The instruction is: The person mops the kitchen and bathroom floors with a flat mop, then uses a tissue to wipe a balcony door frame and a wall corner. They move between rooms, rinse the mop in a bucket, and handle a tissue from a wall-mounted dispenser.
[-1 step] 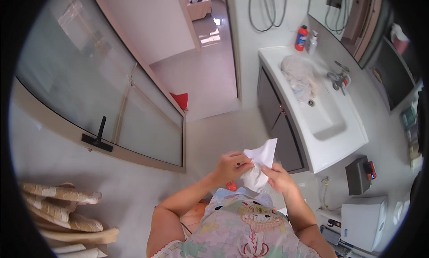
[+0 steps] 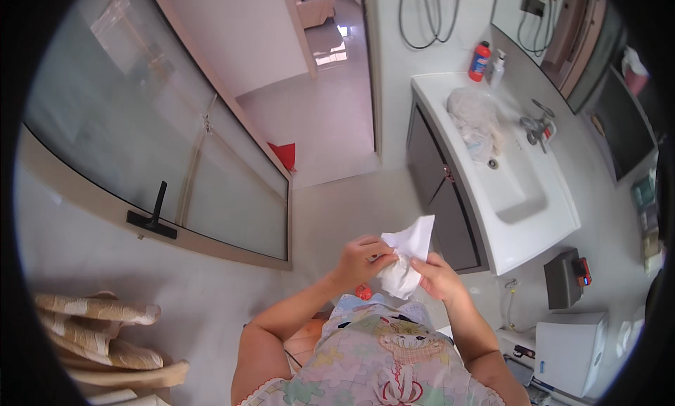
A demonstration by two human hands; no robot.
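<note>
Head view: at the far left, draped tan and white towels are seen low down, below a frosted glass door fitted with a black handle. To the right of the door's edge, a red object is seen on the pale floor of the doorway.

Near the middle, in front of the wearer's patterned garment, a crumpled white sheet is held up between both hands; whether it is paper or cloth cannot be told. Its left edge is pinched between the thumb and bent fingers of the left hand, with the fingers drawn together. Its right side is gripped by the right hand, thumb laid over the front; the fingers behind are partly hidden.

Farther right, a white washbasin is set on a grey cabinet. A pale, crumpled bundle is held in the basin, near the metal faucet. At its back corner, a red bottle and a white pump bottle are placed side by side.
</note>
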